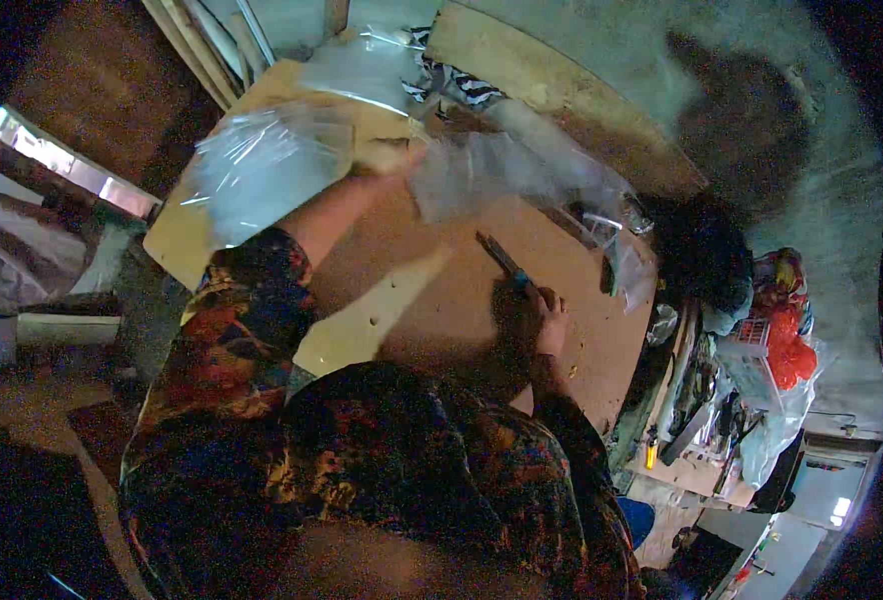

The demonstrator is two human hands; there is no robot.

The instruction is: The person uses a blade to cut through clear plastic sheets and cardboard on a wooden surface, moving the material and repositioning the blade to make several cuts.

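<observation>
My left hand (398,158) reaches across the table, blurred by motion, with its fingers closed at the edge of a clear plastic bag (472,178). The bag stretches to the right from the fingers over the board. My right hand (551,318) is wrapped round the handle of a long, narrow dark tool (503,258) with a teal part by the fingers. Its tip points up and left, below the bag; its exact kind is unclear. Left of my left forearm lies a fanned stack of clear plastic bags (267,172).
The brown board tabletop (417,320) carries another plastic sheet stack (367,72) at the far edge, beside a zebra-striped cloth (462,85). Crumpled clear plastic (630,262) lies along the right edge. Farther right are a crate (752,340), a red bag (790,345) and assorted clutter.
</observation>
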